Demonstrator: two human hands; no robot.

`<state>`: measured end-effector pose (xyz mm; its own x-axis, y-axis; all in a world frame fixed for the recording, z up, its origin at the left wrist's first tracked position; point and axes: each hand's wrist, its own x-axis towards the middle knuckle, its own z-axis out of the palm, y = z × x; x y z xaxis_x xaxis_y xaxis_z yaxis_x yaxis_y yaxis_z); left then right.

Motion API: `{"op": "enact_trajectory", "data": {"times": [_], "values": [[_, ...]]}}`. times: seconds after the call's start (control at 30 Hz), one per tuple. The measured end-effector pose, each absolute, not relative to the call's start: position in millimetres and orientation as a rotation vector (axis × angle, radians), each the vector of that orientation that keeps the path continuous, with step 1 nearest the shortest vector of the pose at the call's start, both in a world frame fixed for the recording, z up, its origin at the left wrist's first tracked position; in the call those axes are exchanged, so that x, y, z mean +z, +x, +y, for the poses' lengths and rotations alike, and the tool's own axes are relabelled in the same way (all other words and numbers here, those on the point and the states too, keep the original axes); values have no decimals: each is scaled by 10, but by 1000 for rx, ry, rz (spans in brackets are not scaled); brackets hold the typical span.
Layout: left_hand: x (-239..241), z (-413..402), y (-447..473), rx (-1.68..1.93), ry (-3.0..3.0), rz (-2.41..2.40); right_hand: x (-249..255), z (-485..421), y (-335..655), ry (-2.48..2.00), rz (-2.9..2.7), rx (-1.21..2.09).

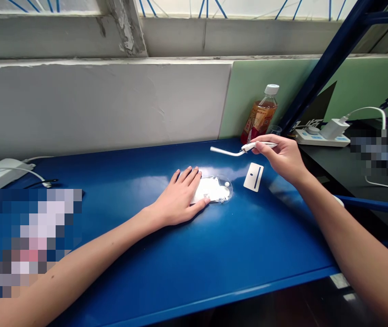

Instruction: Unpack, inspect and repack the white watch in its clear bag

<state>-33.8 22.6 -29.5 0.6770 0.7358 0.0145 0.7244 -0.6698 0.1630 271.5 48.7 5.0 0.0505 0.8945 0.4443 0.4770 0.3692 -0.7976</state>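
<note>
My left hand (pixel 182 200) lies flat, fingers stretched out, on a small clear plastic pouch (pixel 227 190) with white contents. The palm and fingers cover the pouch's left part. Above the blue surface, my right hand (pixel 281 154) pinches a thin white cable-like piece (pixel 235 153) between thumb and fingers. Its free end bends and points left; the fingers hide part of the other end, so its exact kind is unclear. Below that hand, to the right of the pouch, a small white card (pixel 253 177) with a dark slot and a little hole lies on the surface.
A bottle of brown drink (pixel 260 113) stands against the green panel behind my right hand. At left lies a white power strip (pixel 5 171) with cords, and another power strip (pixel 323 136) with a plugged-in charger is at right. A blue metal post (pixel 326 68) slants up there.
</note>
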Motion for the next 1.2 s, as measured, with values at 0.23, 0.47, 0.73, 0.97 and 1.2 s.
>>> {"op": "enact_trajectory", "data": {"times": [0.23,0.47,0.73,0.97,1.2], "values": [[-257,280,-377,613,2469,1274,-50,457,2574,-1248,-1674,587],[13,222,-323,1195,2602,1121,103,292,2187,-1106,-1684,707],[159,11,-172,934,2032,881,393,465,1611,-812,-1464,1038],[157,20,-90,670,892,617,233,795,1341,-617,-1260,1737],[95,115,-166,586,695,499,207,851,1289,-386,-1135,2233]]}}
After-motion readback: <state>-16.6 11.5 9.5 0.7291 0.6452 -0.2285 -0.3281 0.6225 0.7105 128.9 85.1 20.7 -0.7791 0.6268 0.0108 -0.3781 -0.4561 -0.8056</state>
